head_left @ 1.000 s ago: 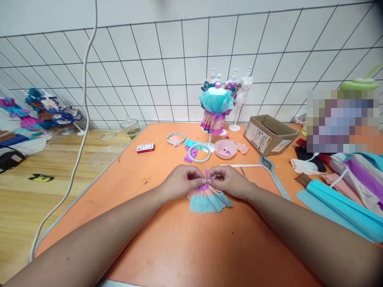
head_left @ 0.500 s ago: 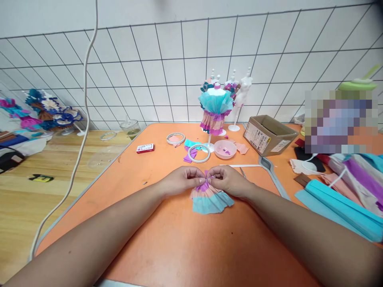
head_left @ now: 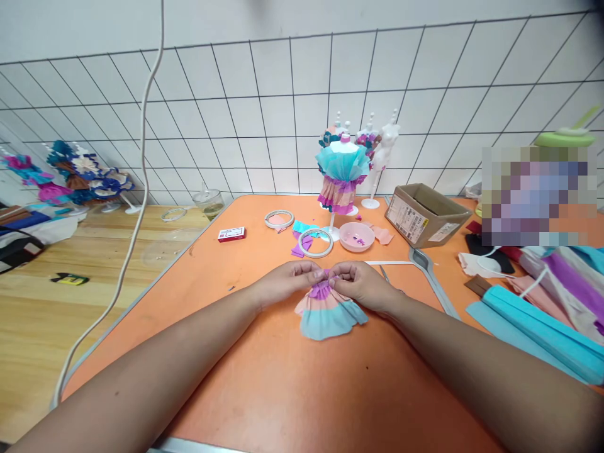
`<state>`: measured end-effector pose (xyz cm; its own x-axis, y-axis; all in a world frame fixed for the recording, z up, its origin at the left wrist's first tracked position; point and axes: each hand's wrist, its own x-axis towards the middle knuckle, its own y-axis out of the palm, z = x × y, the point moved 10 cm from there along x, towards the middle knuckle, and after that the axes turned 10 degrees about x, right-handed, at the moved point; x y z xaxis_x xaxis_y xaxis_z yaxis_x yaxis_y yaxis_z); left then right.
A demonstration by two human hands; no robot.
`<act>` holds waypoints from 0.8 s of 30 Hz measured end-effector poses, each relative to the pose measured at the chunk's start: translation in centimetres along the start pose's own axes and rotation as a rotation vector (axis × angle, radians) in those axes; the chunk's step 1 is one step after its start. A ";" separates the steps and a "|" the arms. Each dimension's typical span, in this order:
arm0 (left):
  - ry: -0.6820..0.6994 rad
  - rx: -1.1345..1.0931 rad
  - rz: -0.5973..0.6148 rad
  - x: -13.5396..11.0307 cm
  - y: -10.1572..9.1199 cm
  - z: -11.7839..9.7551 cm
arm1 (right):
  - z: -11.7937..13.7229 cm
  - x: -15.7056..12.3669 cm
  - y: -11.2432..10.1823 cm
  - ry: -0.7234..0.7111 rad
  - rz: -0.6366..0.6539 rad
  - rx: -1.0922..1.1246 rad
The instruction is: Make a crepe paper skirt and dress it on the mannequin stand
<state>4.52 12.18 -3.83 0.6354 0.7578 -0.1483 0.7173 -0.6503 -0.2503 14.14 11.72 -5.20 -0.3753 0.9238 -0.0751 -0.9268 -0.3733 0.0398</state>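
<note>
A small pleated crepe-paper skirt [head_left: 328,311], purple at the top, pink in the middle and light blue at the hem, lies fanned out on the orange table [head_left: 264,384]. My left hand [head_left: 287,283] pinches the gathered purple top from the left. My right hand [head_left: 361,284] pinches it from the right, fingertips almost meeting. Both hands rest on the table with fingers closed on the paper.
Behind my hands stand a dressed mini mannequin [head_left: 342,170], a bare white mannequin [head_left: 384,148], two tape rings [head_left: 315,242], a pink bowl [head_left: 357,236], a red box [head_left: 231,234] and a cardboard box [head_left: 421,214]. Blue crepe rolls [head_left: 533,327] lie right. A white cable [head_left: 134,207] hangs left.
The hands have stayed on the skirt's top; the pleats are gathered tighter and the skirt sits slightly lower and more fanned. The camera view shifted a little.
</note>
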 end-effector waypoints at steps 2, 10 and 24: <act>0.010 -0.042 -0.035 0.0 -0.5 0.0 | -0.1 0.0 -0.1 0.006 -0.014 -0.013; -0.080 0.144 -0.167 -0.1 -0.6 0.7 | -0.5 0.1 -0.3 -0.003 -0.053 0.025; -0.032 0.107 -0.034 -0.3 0.0 0.0 | 0.0 0.2 -0.9 -0.080 -0.105 -0.081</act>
<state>4.33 11.96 -3.80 0.6002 0.7820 -0.1680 0.7028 -0.6159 -0.3559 14.89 12.26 -5.27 -0.2771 0.9608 0.0056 -0.9599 -0.2765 -0.0453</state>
